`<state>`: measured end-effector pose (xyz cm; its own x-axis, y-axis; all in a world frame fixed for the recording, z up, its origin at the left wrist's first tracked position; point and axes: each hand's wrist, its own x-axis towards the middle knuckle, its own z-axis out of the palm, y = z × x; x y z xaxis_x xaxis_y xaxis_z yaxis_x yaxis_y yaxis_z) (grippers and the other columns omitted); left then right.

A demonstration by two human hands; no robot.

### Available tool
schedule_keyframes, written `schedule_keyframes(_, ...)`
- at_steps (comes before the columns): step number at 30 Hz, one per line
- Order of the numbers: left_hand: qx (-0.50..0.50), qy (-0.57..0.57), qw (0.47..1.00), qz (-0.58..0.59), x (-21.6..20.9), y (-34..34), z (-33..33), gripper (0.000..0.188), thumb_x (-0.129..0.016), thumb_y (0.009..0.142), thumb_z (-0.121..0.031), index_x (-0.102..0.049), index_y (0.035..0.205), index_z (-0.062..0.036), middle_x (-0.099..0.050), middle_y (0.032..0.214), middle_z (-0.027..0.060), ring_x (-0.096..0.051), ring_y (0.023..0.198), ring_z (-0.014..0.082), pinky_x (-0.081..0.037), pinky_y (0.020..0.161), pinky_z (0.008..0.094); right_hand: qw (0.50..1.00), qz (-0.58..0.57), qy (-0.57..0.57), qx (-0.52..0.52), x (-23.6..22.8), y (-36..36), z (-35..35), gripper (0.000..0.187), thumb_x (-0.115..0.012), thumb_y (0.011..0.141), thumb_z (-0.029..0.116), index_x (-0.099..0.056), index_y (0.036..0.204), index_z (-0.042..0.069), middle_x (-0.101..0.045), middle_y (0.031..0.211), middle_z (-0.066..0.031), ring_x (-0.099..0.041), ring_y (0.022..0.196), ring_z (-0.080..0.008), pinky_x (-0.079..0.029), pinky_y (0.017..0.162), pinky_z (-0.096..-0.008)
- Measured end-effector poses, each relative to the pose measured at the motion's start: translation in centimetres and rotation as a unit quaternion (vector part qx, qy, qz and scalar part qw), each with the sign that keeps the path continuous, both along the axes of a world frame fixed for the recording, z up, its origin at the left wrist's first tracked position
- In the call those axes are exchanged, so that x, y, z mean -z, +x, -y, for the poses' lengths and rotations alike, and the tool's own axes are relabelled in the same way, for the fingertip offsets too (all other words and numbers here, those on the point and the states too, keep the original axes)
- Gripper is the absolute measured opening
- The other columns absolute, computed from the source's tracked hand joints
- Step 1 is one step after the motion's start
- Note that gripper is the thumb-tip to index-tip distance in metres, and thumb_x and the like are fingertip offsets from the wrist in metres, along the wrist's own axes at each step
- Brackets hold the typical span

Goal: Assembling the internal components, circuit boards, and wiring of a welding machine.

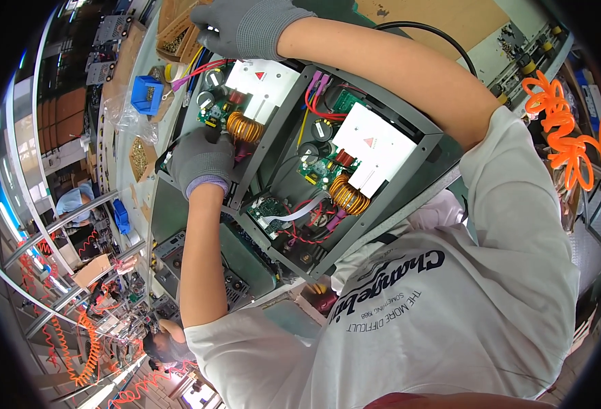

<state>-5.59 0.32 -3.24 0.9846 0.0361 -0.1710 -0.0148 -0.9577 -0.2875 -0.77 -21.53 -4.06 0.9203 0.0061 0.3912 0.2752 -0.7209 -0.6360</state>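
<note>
Two dark grey metal casings stand side by side, each with green circuit boards, black capacitors, a copper coil and a white plate. In the left casing [246, 178], my left hand [204, 162], in a grey glove, reaches down beside the copper coil [244, 127]. Its fingers are curled; whatever they hold is hidden. My right hand [249, 28], gloved too, bends over the far end of that casing, near red and yellow wires [208, 66]. Its fingers curl downward, and what they grip cannot be made out. The right casing [397, 163] lies under my right forearm, with neither hand on it.
Left of the casings are a blue bin [146, 95], a clear plastic bag [125, 117] and a cardboard tray of small fasteners [140, 158]. A black cable [443, 34] arches behind my right arm. Orange coiled hoses [563, 129] hang at right. Another person [171, 341] sits at lower left.
</note>
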Motion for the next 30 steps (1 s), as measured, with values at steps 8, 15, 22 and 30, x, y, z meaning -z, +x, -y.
schedule_keyframes(8, -0.029, -0.022, 0.999, 0.011, 1.0, 0.8, 0.0, 0.037, -0.063, 0.08, -0.04, -0.078, 0.103, -0.0154, -0.074, 0.107, 0.0158, -0.07, 0.103, 0.0338, -0.051, 0.094, 0.0419, 1.0, -0.021, -0.021, -0.005, -0.3, 0.0, 0.1, 0.028, -0.056, 0.094, 0.032, -0.07, 0.107, 0.011, -0.074, 0.096, -0.0148, -0.071, 0.09, -0.0353, -0.055, 0.077, -0.0469)
schedule_keyframes(15, -0.025, 0.099, 0.995, -0.007, -0.6, 1.1, 0.9, 0.048, -0.07, 0.078, -0.046, -0.075, 0.115, -0.0152, -0.074, 0.113, 0.0122, -0.069, 0.109, 0.0307, -0.048, 0.098, 0.045, 1.0, -0.009, -0.021, -0.004, -0.2, 0.0, -0.1, 0.027, -0.057, 0.095, 0.031, -0.067, 0.112, 0.013, -0.073, 0.094, -0.0145, -0.07, 0.088, -0.0353, -0.055, 0.077, -0.0478)
schedule_keyframes(22, 0.095, 0.089, 0.985, 0.112, -1.3, 2.8, -0.7, 0.121, -0.09, 0.064, -0.049, -0.022, 0.157, -0.0122, -0.065, 0.137, 0.0053, -0.056, 0.133, 0.0243, -0.014, 0.124, 0.0495, 0.999, 0.019, -0.037, -0.007, 0.6, 0.7, 0.0, 0.025, -0.059, 0.093, 0.032, -0.066, 0.108, 0.013, -0.072, 0.091, -0.0143, -0.07, 0.087, -0.036, -0.054, 0.077, -0.0478)
schedule_keyframes(30, 0.096, -0.047, 0.994, 0.016, -2.0, 2.7, -0.8, 0.11, -0.087, 0.07, -0.039, -0.023, 0.156, -0.0123, -0.062, 0.139, 0.013, -0.057, 0.132, 0.028, -0.027, 0.12, 0.0503, 0.998, -0.021, -0.066, -0.006, 0.4, 1.5, -0.4, 0.029, -0.057, 0.095, 0.037, -0.066, 0.112, 0.016, -0.073, 0.097, -0.0125, -0.071, 0.093, -0.0313, -0.055, 0.079, -0.047)
